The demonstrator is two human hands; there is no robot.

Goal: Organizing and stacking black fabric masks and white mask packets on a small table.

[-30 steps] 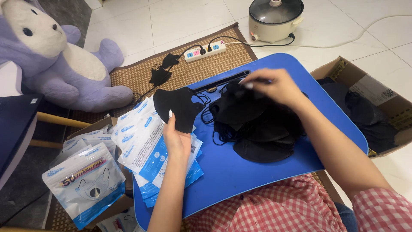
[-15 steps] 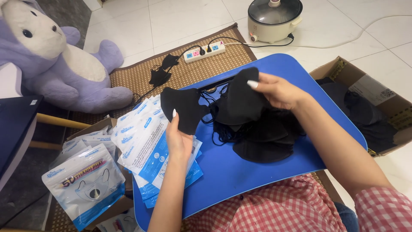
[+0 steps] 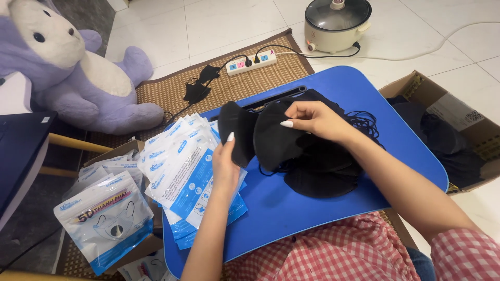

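Fingers of left hand (image 3: pixel 225 165) and right hand (image 3: pixel 312 118) each pinched on a folded black mask (image 3: pixel 237 132), second mask (image 3: pixel 273 140), above blue tray (image 3: pixel 396 140) by mask pile (image 3: pixel 320 171); probably light, soft, floppy, best gripped along folded edge.

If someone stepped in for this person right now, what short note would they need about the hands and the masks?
Left hand: holds one black face mask by its lower edge, above the blue lap tray.
Right hand: grips a second black mask, lifted off the pile of black masks on the tray.
Flat printed pouches are fanned out at the tray's left edge.
Cardboard box to the right holds more black masks.
No mask visibly in a pouch yet.
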